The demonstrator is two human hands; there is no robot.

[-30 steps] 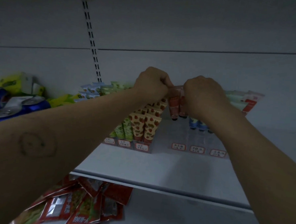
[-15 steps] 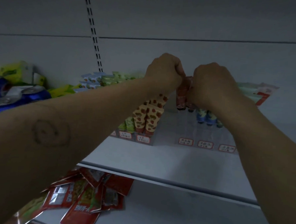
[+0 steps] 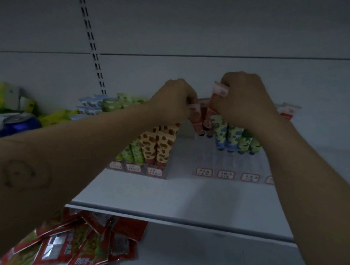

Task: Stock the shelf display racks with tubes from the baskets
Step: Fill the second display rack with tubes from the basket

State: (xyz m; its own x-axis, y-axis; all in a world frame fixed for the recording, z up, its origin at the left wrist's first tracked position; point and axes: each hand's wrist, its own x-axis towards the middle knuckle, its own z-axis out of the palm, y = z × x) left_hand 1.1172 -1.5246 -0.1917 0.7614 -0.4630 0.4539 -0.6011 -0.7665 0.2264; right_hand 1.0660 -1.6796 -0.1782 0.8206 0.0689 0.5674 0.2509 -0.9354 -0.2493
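Both my hands reach to the back of a white shelf (image 3: 166, 194) where two clear display racks stand. My left hand (image 3: 174, 101) grips the top of a red tube (image 3: 196, 119) standing in the right rack (image 3: 215, 162). My right hand (image 3: 242, 99) holds another red tube (image 3: 210, 112) by its flat end, raised slightly above its neighbour. Blue-and-green patterned tubes (image 3: 230, 137) stand just right of these. The left rack (image 3: 140, 167) holds orange-spotted tubes (image 3: 159, 145) and green ones. No basket is in view.
Price labels (image 3: 225, 174) line the rack fronts. Blue cans (image 3: 14, 124) and yellow-green packs (image 3: 1, 97) sit at the far left of the shelf. Red snack sachets (image 3: 79, 245) lie piled on the lower shelf. A slotted upright (image 3: 91, 41) runs up the back wall.
My right hand has lifted its red tube a little higher and drifted right, exposing the blue-and-green tubes. My left hand stays on the other red tube.
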